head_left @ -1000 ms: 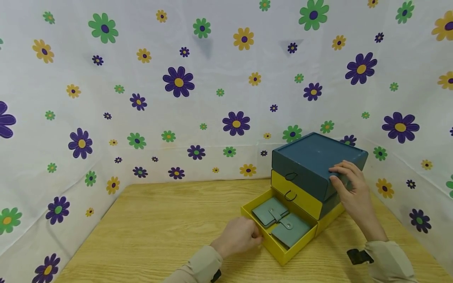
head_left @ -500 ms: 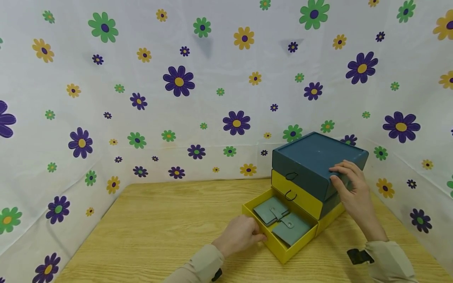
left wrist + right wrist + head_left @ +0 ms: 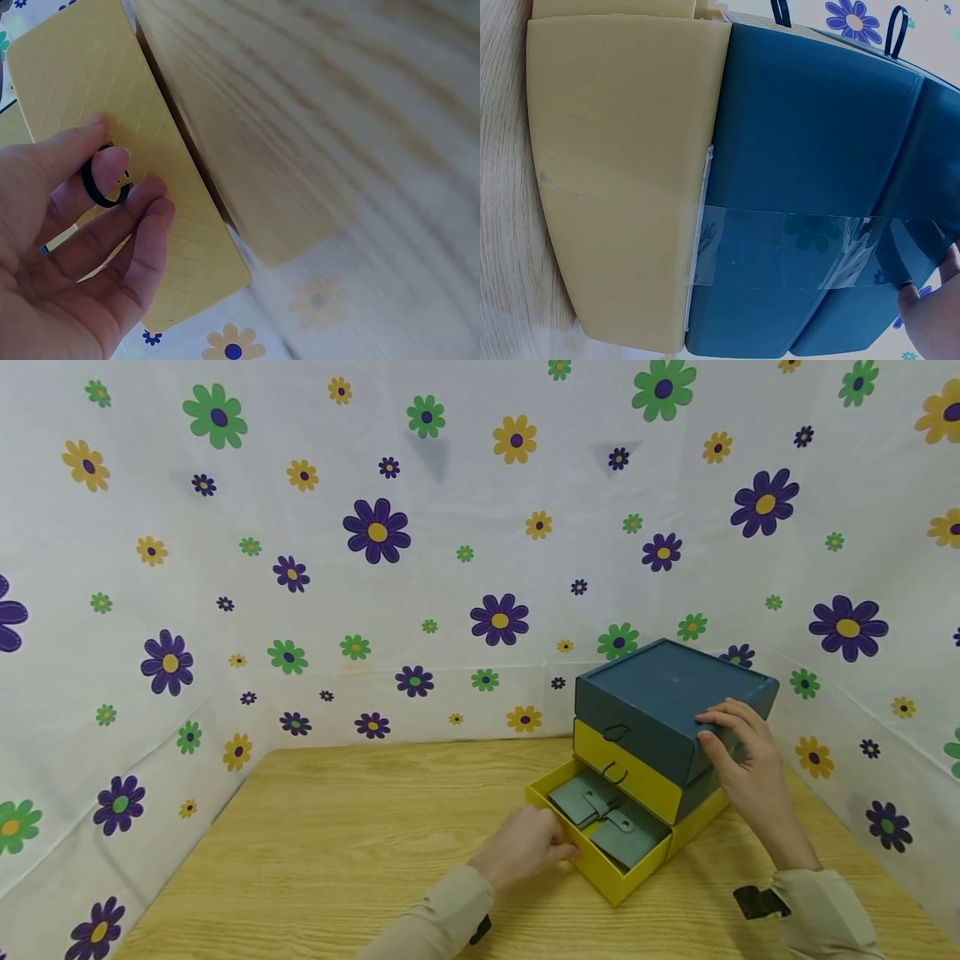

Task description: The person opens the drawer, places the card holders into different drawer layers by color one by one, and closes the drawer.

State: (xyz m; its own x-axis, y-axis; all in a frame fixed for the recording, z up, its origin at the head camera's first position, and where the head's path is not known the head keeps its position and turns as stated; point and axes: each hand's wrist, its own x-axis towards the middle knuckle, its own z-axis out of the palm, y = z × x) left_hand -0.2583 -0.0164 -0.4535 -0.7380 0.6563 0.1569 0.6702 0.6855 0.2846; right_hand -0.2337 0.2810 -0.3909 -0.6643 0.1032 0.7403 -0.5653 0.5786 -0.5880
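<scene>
At the right of the head view stand stacked drawer boxes, with a blue box on top. The bottom yellow drawer is partly out, and two grey-green snap-strap wallets lie side by side in it. My left hand touches the drawer's front panel. In the left wrist view, loosely bent fingers press the yellow panel, and a black pull loop overlaps the index finger. My right hand rests on the top box's near right edge, fingers spread on its top and side.
The middle drawer's yellow front is flush in the stack and has a black loop. Clear tape crosses the boxes' side. The wooden table runs left of the stack. A flowered cloth hangs behind and on both sides.
My left hand has moved right and farther away, and the yellow drawer has slid part way into the stack with both wallets. The right hand keeps its place on the top box.
</scene>
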